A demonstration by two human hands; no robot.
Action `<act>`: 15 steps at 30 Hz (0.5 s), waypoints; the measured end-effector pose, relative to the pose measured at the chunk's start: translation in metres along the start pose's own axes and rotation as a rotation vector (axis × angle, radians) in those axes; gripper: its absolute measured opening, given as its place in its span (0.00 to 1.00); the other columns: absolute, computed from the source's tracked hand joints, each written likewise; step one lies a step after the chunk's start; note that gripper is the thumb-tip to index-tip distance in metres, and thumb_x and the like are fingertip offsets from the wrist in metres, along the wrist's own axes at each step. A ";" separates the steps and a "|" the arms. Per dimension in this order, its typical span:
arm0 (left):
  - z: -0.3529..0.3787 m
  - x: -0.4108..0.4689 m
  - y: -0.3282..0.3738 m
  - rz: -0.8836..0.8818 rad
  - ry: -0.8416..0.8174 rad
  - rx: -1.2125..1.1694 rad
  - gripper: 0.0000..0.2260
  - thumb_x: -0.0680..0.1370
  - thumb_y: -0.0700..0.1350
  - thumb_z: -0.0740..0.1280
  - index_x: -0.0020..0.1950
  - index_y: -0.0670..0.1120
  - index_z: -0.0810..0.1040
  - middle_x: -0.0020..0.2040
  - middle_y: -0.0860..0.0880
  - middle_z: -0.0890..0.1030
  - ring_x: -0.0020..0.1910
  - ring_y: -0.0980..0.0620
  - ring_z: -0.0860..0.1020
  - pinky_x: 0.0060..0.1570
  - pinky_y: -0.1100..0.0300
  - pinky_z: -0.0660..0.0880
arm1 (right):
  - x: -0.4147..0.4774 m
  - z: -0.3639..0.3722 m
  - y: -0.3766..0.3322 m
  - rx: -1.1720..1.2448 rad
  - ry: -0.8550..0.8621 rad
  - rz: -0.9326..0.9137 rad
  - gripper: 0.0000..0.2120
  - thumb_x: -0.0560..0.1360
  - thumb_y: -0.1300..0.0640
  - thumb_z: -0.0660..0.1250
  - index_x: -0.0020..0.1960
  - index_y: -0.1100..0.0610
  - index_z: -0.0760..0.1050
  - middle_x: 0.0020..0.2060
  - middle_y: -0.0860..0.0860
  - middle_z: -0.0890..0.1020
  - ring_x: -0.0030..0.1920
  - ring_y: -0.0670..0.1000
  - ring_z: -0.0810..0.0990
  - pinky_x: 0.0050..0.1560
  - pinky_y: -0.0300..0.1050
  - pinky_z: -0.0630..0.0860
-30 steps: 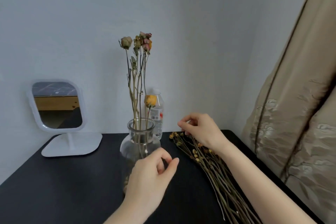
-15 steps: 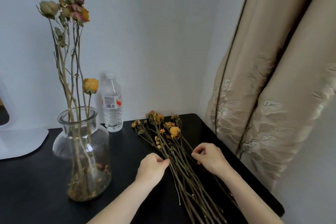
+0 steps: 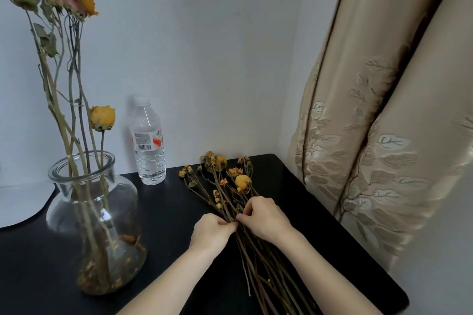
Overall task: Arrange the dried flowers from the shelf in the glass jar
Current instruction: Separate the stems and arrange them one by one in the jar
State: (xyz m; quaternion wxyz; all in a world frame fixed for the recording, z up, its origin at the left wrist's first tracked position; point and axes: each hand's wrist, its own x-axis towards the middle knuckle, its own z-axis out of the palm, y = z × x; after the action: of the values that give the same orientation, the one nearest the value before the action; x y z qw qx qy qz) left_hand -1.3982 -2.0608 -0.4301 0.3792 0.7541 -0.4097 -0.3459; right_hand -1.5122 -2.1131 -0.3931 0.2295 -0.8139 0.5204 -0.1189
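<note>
A: Any readable text?
B: Only on the water bottle (image 3: pixel 149 146): white label, red patch, barcode. The lettering is too small to read, no brand I can make out.
A: Task items?
B: Loose dried flowers (image 3: pixel 231 181) lie flat on the black surface (image 3: pixel 169 215), right of the glass jar (image 3: pixel 94 225). Heads point at the wall, stems toward the camera. Small orange and yellow blooms, thin brown stems. The jar is clear, wide-bellied and upright. It holds tall stems (image 3: pixel 64 89) with faded green, pink and orange heads, plus a shorter yellow rose (image 3: pixel 101 117). Petal crumbs at the bottom.
A: Hands?
B: Left hand (image 3: pixel 212 231) and right hand (image 3: pixel 265 217) are both curled, pinching stems of the flat bunch, fingertips nearly meeting.
A: Else?
B: Beige embroidered curtain (image 3: pixel 384 135) on the right.
</note>
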 end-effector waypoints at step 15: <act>-0.013 -0.018 0.005 0.066 0.091 -0.151 0.11 0.75 0.48 0.67 0.37 0.41 0.77 0.28 0.47 0.69 0.28 0.50 0.68 0.31 0.61 0.65 | 0.008 -0.011 -0.003 0.301 0.080 0.006 0.07 0.75 0.54 0.65 0.41 0.55 0.78 0.29 0.46 0.75 0.31 0.43 0.73 0.33 0.36 0.69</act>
State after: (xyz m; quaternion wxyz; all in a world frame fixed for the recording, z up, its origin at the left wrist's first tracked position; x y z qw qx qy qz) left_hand -1.3969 -2.0430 -0.4156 0.4645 0.7244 -0.3892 -0.3286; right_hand -1.5113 -2.1218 -0.3827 0.3285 -0.7633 0.5077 -0.2273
